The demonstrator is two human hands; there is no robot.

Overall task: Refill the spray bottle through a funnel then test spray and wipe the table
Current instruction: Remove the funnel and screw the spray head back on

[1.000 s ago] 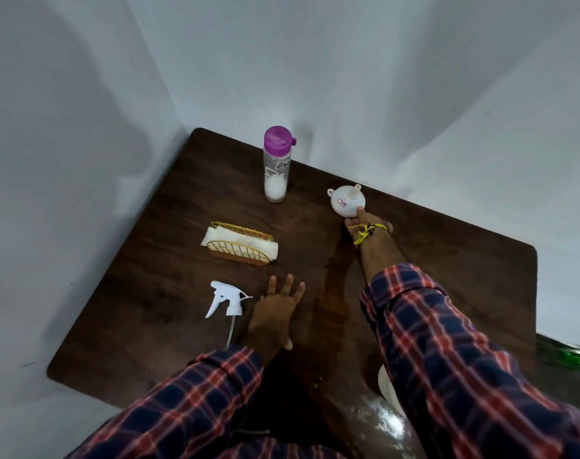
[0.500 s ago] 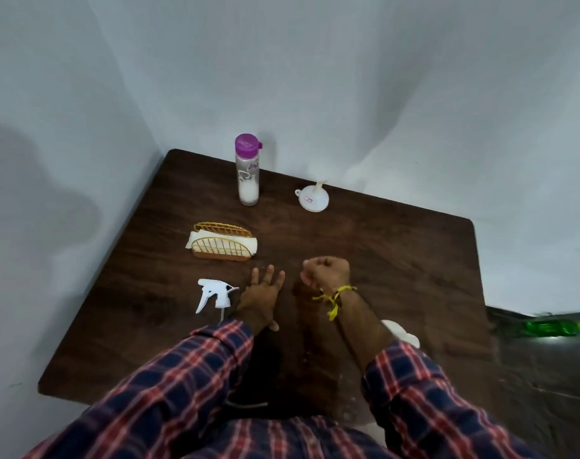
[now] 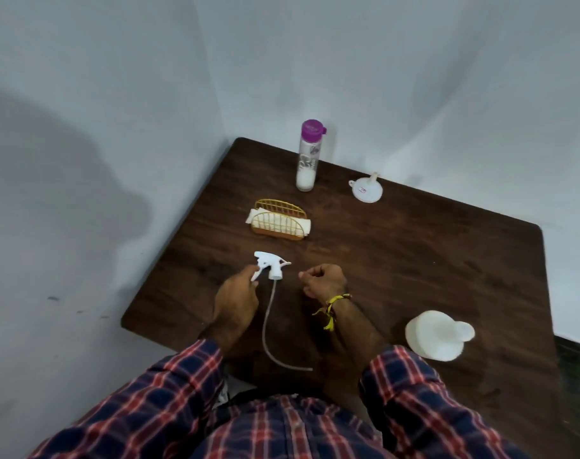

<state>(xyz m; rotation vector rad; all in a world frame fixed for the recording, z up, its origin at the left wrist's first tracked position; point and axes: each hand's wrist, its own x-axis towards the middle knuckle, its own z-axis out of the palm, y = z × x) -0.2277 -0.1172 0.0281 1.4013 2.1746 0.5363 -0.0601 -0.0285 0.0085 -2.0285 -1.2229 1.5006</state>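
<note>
A white trigger spray head (image 3: 271,266) with a long dip tube (image 3: 267,329) lies on the dark wooden table (image 3: 414,260). My left hand (image 3: 237,294) reaches it from the near side, and its fingertips pinch the trigger lever. My right hand (image 3: 323,280) rests on the table just right of the spray head, curled into a fist and holding nothing. The white spray bottle body (image 3: 435,334) stands without its head at the near right. A white funnel (image 3: 367,191) lies mouth down at the back. A clear bottle with a purple cap (image 3: 309,155) stands left of the funnel.
A gold wire napkin holder (image 3: 279,220) with white tissues sits behind the spray head. White walls close in the table's back and left sides. The table's near edge runs just in front of my body.
My right hand has drawn back from the funnel to the near middle and curled into a fist. My left hand has left its flat rest and moved left onto the spray head's trigger.
</note>
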